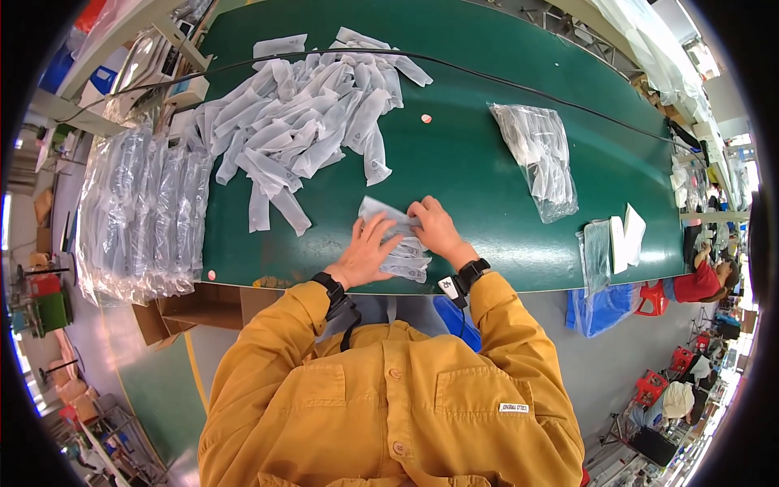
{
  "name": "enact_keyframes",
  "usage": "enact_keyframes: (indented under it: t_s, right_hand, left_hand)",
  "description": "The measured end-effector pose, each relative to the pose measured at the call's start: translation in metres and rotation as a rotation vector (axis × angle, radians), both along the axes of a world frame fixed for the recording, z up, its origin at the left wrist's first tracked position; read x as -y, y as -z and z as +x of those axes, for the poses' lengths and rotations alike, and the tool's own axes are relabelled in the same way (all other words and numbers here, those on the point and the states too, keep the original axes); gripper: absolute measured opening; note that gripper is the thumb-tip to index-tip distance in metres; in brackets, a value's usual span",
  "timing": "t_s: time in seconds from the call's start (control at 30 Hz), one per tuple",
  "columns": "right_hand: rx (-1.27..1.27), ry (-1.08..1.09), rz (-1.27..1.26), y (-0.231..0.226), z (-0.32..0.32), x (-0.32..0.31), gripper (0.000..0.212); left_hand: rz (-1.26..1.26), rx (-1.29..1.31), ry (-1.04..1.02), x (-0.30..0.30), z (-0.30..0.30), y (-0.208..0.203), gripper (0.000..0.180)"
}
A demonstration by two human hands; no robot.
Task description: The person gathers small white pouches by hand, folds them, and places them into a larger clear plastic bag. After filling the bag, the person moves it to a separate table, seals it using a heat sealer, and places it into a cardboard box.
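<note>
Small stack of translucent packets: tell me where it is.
Near centre in the head view, the stack lies on the green table between the left hand and the right hand.

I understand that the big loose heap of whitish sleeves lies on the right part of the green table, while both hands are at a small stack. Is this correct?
Not quite: the head view shows the big loose heap on the left part of the green table. The left hand and right hand are indeed at a small stack.
</note>
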State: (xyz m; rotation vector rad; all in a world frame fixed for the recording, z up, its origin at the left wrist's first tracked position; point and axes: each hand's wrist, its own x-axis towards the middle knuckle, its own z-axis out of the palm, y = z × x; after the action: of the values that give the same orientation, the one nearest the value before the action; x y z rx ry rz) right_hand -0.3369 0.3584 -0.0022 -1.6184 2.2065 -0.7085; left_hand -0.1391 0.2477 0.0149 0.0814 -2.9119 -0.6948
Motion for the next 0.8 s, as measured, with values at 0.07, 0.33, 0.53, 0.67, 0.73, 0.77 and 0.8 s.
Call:
enact_keyframes:
  t_s: [0.07, 0.33, 0.53, 0.67, 0.73, 0.77, 0.8]
  right_hand:
    - [0.015, -0.089, -0.002, 0.001, -0.002, -0.006, 0.037]
    - [0.060, -0.227, -0.162, -0.025, 0.026, -0.042, 0.085]
    - [-0.064, -0.340, -0.088, -0.025, 0.031, -0.050, 0.098]
    - [-0.077, -0.300, -0.158, -0.003, 0.027, -0.052, 0.093]
    - [-0.061, -0.262, -0.161, 0.003, 0.026, -0.050, 0.091]
    - [-0.035, -0.244, -0.165, 0.005, 0.027, -0.049, 0.089]
    - [-0.009, -0.226, -0.168, 0.005, 0.025, -0.053, 0.087]
  left_hand:
    - [0.004, -0.019, -0.009, 0.004, -0.003, -0.009, 0.084]
    - [0.219, -0.045, -0.013, 0.008, -0.003, 0.025, 0.092]
    - [0.205, -0.085, -0.036, -0.006, 0.005, 0.041, 0.095]
    - [0.226, -0.166, -0.094, -0.016, -0.003, 0.046, 0.091]
    - [0.270, -0.195, -0.157, -0.020, -0.011, 0.040, 0.083]
    - [0.292, -0.208, -0.193, -0.023, -0.016, 0.038, 0.079]
    - [0.291, -0.210, -0.179, -0.027, -0.022, 0.040, 0.079]
